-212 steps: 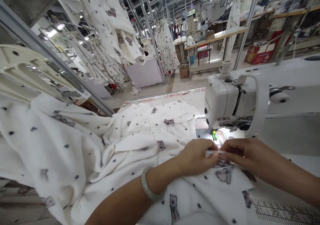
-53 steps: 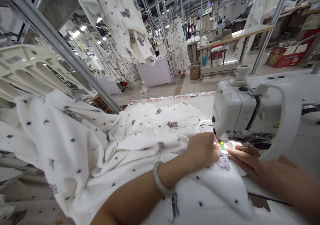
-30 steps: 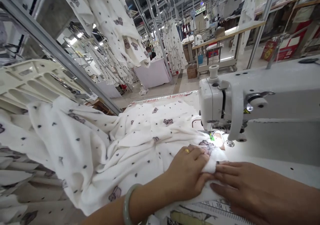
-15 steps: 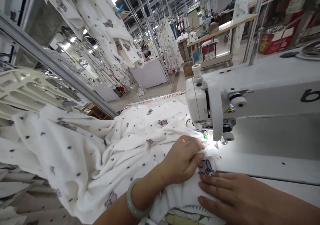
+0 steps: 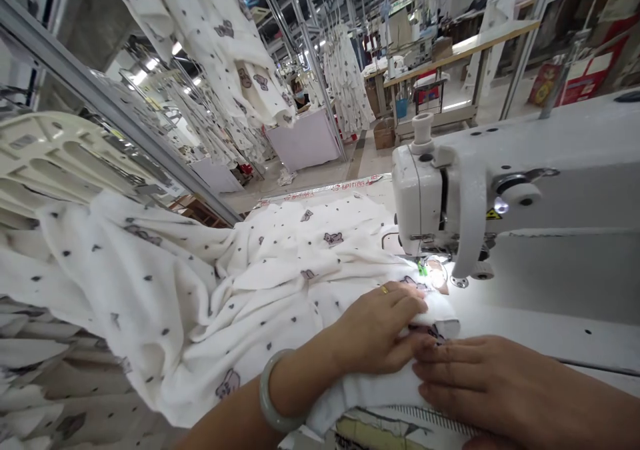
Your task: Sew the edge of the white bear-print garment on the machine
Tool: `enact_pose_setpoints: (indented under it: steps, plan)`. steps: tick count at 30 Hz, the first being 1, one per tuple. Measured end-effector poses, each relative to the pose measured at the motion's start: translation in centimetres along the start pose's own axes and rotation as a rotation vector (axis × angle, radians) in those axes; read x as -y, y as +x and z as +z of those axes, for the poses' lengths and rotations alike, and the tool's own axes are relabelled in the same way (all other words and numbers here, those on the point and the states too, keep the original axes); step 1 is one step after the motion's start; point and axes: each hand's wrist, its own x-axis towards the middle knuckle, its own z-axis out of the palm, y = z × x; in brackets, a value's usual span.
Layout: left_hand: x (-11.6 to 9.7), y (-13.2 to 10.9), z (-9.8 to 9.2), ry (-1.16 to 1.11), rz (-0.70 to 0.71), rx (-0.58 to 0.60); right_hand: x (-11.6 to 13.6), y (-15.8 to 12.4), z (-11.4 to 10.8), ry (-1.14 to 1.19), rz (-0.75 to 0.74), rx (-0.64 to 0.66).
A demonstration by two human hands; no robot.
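White fabric [image 5: 210, 297] printed with small grey bears and dots lies heaped over the sewing table. My left hand [image 5: 377, 330], with a ring and a pale green bangle [image 5: 273, 403] at the wrist, lies on a folded edge of it, fingers curled and pressing down just in front of the needle area [image 5: 425, 270]. My right hand [image 5: 475, 387] lies flat beside it, fingers stretched out on the same edge, fingertips touching the left hand's. The white sewing machine [image 5: 500, 183] stands right behind both hands.
A printed ruler strip [image 5: 430, 420] runs along the table's near edge. A cream plastic frame [image 5: 60, 163] and a metal rail [image 5: 110, 103] stand at left. Matching garments [image 5: 220, 43] hang overhead; work tables [image 5: 450, 53] and a red box [image 5: 565, 80] are farther back.
Both hands slid a little right and toward me along the fabric edge; the fold under them has shifted closer to the needle. The view swung slightly right.
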Motion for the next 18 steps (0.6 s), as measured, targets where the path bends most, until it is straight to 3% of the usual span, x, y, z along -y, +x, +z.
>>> enact_pose_setpoints:
  steps: [10,15,18]
  plan:
    - [-0.6,0.73,0.6,-0.041,-0.107,-0.12,-0.54,-0.13,0.15,-0.057,-0.087,-0.048]
    - [-0.93,0.64,0.76,0.051,-0.043,0.001,-0.11,-0.1,-0.18,-0.033,-0.066,-0.044]
    - [-0.82,0.36,0.83,0.11,0.008,0.036,-0.75,-0.54,-0.11,-0.012,0.004,-0.148]
